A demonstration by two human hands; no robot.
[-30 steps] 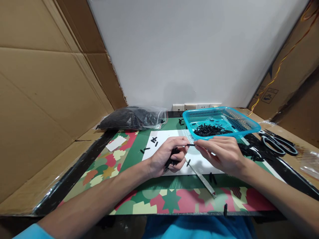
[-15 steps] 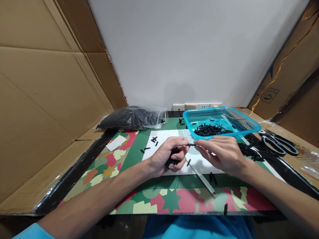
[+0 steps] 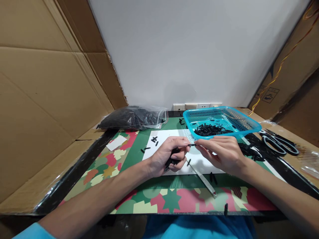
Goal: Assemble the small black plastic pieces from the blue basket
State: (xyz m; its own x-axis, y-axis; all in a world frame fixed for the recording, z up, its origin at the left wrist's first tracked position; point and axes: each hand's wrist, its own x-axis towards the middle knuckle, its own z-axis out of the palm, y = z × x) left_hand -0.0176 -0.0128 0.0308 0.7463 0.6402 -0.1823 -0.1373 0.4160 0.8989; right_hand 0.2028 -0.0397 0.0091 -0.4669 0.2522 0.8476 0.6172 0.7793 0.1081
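Between the fingertips of both hands, a small black strip is pinched, one end in each. My left hand also has its lower fingers curled round a clump of black strips in the palm. My right hand grips the strip's other end with thumb and forefinger, its remaining fingers bent alongside. Below lies a white sheet of paper on the table, with a slim pale stick-like tool slanting across its edge. Loose black strips are scattered on the paper to the left of my hands.
A blue plastic basket with many black strips stands behind my right hand. A clear bag of black material lies at back left. Scissors and a black pile are on the right. Cardboard walls flank the table.
Both hands stay in nearly the same place, with the strip still pinched between them. Only a very slight shift of the fingers shows.
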